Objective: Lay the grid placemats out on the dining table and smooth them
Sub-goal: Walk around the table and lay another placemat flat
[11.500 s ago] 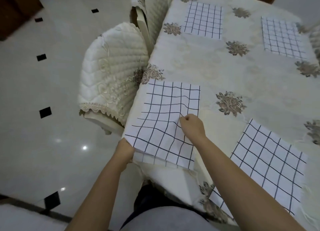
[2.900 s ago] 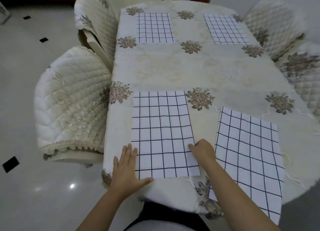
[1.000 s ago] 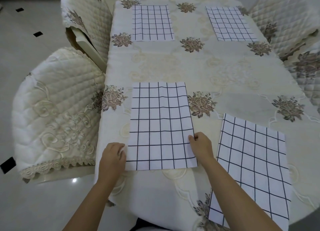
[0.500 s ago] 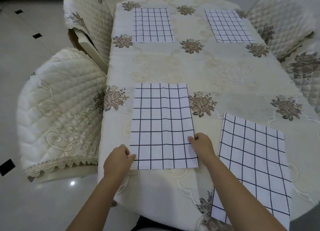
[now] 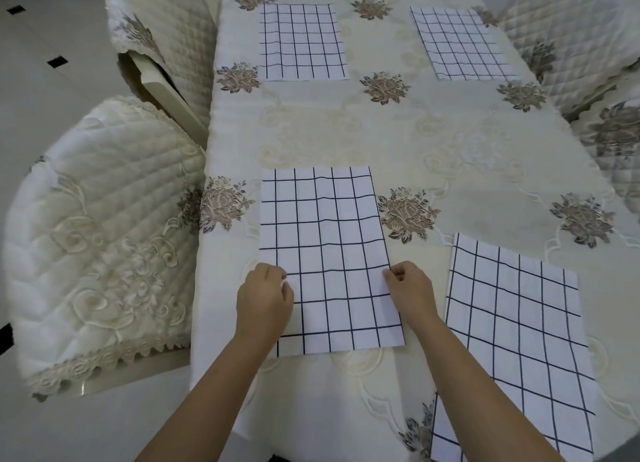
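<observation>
The left hand [image 5: 265, 300] has slid farther up the left edge of the near-left placemat [image 5: 329, 247]; with the right hand [image 5: 410, 293] opposite, both pinch it, apparently tugging wrinkles flat.

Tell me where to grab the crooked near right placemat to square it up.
Pinch the near right placemat at its two long side edges, one hand on each, coming from the near end of the table. It lies flat and thin, so only edges give a hold, and its near end seems to hang past the table edge. The left hand and right hand pinch the near left placemat.
</observation>
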`<state>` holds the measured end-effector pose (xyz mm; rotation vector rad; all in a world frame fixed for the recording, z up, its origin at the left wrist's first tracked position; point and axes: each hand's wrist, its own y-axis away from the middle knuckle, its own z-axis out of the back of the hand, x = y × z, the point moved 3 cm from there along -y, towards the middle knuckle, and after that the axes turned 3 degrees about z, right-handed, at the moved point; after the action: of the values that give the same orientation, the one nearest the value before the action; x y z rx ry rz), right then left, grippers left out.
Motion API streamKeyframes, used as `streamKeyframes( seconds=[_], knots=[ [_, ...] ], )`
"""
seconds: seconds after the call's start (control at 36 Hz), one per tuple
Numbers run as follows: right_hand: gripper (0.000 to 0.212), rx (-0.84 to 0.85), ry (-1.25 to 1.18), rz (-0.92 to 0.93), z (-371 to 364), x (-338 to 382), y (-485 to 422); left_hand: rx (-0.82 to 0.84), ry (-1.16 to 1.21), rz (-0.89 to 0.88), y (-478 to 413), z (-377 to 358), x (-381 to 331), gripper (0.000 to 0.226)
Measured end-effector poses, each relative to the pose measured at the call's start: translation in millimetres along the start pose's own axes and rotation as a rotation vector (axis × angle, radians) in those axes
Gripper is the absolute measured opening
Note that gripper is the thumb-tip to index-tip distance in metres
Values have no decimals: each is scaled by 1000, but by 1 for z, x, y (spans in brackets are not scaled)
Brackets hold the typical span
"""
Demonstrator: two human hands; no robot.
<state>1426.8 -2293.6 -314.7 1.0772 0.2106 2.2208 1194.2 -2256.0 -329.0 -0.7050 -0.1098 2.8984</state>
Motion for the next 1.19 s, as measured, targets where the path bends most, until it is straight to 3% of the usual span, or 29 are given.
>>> streamKeyframes(
  seconds=[0.11,0.22,0.44,0.64,0.81,0.89,1.03,1.11,1.19],
  knots=[
    [24,-132,271,69,4,11,-4,-37,-7,-103,-19,-5,-16,28],
    [33,-231,473,376,-12,31,-14,29,-48,-179,-41,-20,-36,30],
    [54,0,691,597,-61,49,-38,377,-261,-299,-69,-57,-65,49],
    [56,87,651,659,-61,44,-68,373,-299,-243,-88,-63,-40,53],
    [71,34,668,579,-32,20,-101,324,-243,92,-106,-53,-3,69],
    [73,4,629,541,-27,20,-111,265,-234,146,-115,-48,9,73],
    [74,-35,487,503,-26,38,-116,191,-272,64,-129,-46,6,54],
    [59,-114,434,545,-30,58,-115,177,-274,10,-140,-43,-12,37],
    [49,-99,495,636,-46,81,-115,218,-212,-128,-150,-49,-35,42]
  ],
)
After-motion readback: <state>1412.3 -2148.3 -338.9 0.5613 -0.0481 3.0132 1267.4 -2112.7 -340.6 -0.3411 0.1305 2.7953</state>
